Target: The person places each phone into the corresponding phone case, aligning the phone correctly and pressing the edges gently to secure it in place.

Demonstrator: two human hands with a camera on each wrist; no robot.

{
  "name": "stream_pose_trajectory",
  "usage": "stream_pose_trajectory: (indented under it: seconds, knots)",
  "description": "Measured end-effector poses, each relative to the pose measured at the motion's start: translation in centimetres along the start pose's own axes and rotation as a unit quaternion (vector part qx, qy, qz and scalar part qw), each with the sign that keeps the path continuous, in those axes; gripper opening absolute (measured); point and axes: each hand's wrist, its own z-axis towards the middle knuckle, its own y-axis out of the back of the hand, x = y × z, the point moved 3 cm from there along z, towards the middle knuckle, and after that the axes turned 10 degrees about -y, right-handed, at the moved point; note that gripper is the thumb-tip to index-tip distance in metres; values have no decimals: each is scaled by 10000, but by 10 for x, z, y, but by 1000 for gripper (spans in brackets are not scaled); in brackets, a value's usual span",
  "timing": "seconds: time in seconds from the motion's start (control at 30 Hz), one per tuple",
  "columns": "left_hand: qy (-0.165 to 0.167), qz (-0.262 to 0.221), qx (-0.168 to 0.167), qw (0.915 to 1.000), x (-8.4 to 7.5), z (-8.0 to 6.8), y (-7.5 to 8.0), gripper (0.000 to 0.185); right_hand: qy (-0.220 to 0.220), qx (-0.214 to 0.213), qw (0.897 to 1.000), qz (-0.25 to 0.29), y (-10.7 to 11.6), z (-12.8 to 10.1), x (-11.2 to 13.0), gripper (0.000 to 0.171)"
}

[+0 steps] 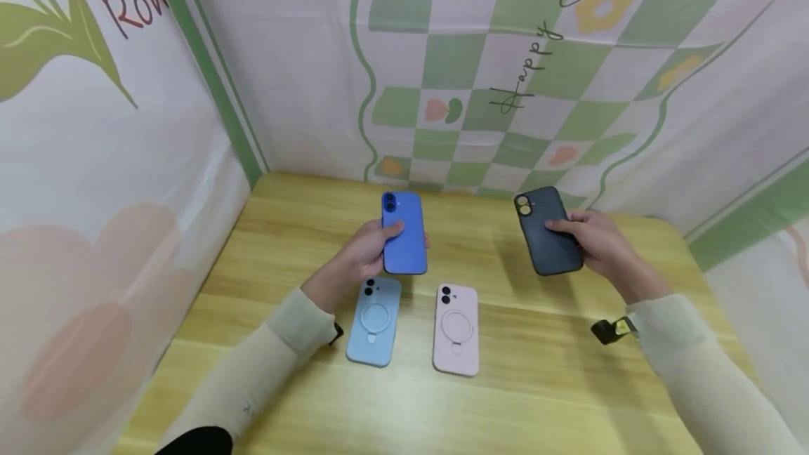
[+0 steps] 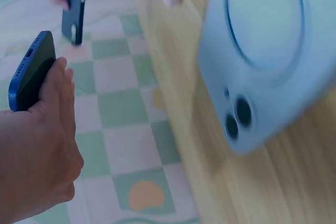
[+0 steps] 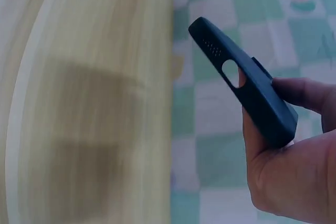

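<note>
My left hand (image 1: 369, 248) holds a blue phone (image 1: 407, 248) above the table, thumb on its back and fingers behind it. Its bottom edge with the charging port faces the left wrist camera. Over to the right, my right hand (image 1: 599, 243) grips a dark phone case (image 1: 548, 250), thumb laid across its back. Through the case's camera openings the table colour shows. In the right wrist view, the case (image 3: 252, 93) has a port cutout and speaker holes along one edge. The phone and the case are well apart.
Two ring-backed phone cases lie flat on the wooden table (image 1: 537, 399): a light blue one (image 1: 373, 343) below the left hand and a pink one (image 1: 456, 361) to its right. Dark camera circles show on both. A patterned cloth (image 1: 404, 55) hangs behind the table.
</note>
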Motion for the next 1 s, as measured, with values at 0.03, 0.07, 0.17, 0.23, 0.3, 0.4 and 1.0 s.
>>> stream_pose_trajectory:
  seconds: [0.03, 0.07, 0.17, 0.23, 0.3, 0.4, 1.0]
  knots:
    - [41, -50, 12, 10000, 2, -2, -3, 57, -9, 68, 10000, 37, -6, -3, 2, 17]
    - [45, -59, 64, 10000, 4, -3, -6, 57, -33, 129, 9999, 101, -12, -6, 4, 16]
    - [128, -120, 133, 9998, 10, -7, -13, 57, -20, 209, 9997, 112, -29, -13, 8, 13]
    - [172, -123, 193, 9996, 13, -8, -17, 57, -4, 215, 9998, 56, -38, -18, 11, 11]
    - [212, -188, 220, 9994, 16, -9, -20, 57, 44, 238, 9997, 67, -47, -22, 12, 12]
    - [236, -226, 261, 9991, 20, -10, -23, 57, 137, 348, 9992, 162, -60, -27, 14, 13]
    - [290, -184, 406, 9986, 39, -11, -46, 55, 582, 710, 9958, 15, -125, -31, 15, 20]
